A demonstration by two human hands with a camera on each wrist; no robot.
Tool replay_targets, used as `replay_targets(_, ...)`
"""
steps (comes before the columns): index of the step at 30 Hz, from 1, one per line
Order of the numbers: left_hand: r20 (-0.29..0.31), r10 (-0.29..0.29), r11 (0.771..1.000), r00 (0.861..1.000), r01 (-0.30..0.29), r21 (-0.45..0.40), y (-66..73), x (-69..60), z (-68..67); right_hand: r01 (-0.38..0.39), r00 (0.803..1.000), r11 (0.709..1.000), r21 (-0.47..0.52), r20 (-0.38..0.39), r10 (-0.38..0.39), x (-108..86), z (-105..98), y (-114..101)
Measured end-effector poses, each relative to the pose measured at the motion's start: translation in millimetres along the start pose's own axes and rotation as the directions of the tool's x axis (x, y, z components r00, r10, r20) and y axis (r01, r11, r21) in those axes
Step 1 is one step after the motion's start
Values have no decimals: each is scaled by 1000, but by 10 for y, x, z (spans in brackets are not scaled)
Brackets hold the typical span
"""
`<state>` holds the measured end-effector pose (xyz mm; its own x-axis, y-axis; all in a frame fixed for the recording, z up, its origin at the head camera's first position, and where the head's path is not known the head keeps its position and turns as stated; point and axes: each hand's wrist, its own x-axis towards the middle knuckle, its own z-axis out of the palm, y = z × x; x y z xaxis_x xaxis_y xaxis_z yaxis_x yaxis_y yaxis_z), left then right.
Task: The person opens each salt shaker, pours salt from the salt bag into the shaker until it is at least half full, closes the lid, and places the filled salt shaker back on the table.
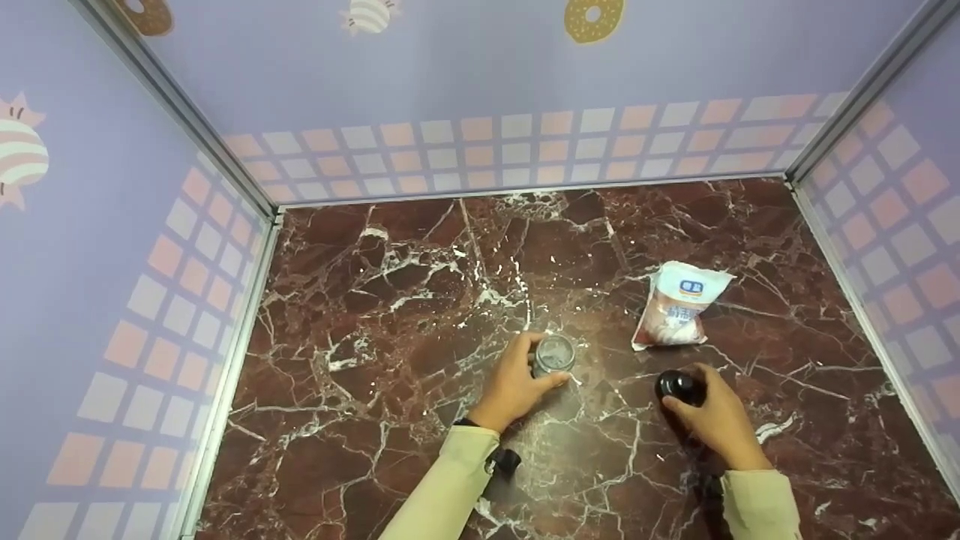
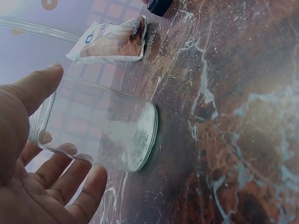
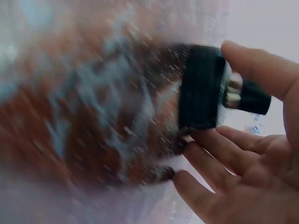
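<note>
A clear glass jar (image 1: 555,354) stands upright on the dark red marbled tabletop, a trace of white powder (image 2: 140,142) inside its base. My left hand (image 1: 514,384) holds the jar from the left, thumb on one side and fingers curled along the other. To the right, my right hand (image 1: 718,418) grips a round black lid (image 3: 201,88) with a small knob (image 3: 250,97) on top. The thumb lies at the lid's edge and fingertips are at the opposite side. Whether the lid touches the table cannot be told; the right wrist view is blurred.
Behind the lid lies a white and brown plastic packet (image 1: 679,307) with blue print. White specks are scattered over the marbled tabletop (image 1: 420,337). Purple patterned panels (image 1: 480,75) rise at the back, left and right.
</note>
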<state>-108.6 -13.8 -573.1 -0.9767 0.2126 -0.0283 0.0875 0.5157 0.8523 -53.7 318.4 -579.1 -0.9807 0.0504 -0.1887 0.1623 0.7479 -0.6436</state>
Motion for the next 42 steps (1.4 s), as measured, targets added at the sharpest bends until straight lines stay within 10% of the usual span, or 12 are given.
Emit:
replay_targets(5, 0, -6, 1000, 1000, 6, -7, -5, 1, 3, -9, 988, 979, 202, -150, 40, 86, -222, -138)
replay_targets(9, 1, -12, 1000, 1000, 12, -23, -10, 4, 9, 49, 912, 898, 438, -385, 138, 284, -415, -373)
replay_targets(13, 6, -15, 999, 1000, 16, -40, -16, 8, 16, 149, 874, 925, 348, -485, 42, 513, -572, -503)
replay_targets(23, 21, -12, 998, 1000, 13, -54, -22, 7, 32, 311, 893, 951, -5, -341, -294, 862, -655, -594)
replay_targets(32, 18, -19, 997, 1000, 20, -79, -21, 12, 39, 268, 939, 954, -136, -185, -290, 1044, -698, -595)
replay_targets(42, 9, -5, 998, 1000, 6, -68, -44, 60, 24, 244, 933, 957, -155, -231, -275, 1051, -656, -619)
